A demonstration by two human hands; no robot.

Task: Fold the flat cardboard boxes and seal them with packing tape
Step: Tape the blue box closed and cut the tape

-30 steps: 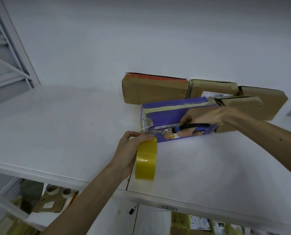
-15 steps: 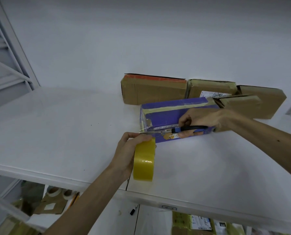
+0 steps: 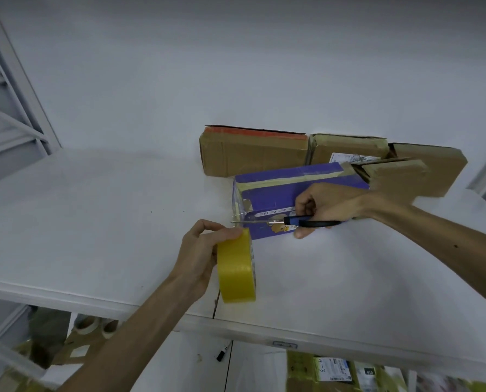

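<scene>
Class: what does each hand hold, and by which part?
Left hand: tape roll, gripped around its side. Right hand: scissors, by the handles.

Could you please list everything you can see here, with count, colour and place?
table: one, white, fills the middle
purple box: one, purple, taped, centre of the table
cardboard boxes: about four, brown, in a row behind the purple box
tape roll: one, yellow, near the table's front edge
scissors: one pair, blue and black handles, at the purple box's near left corner
left hand: holds the tape roll
right hand: holds the scissors
</scene>
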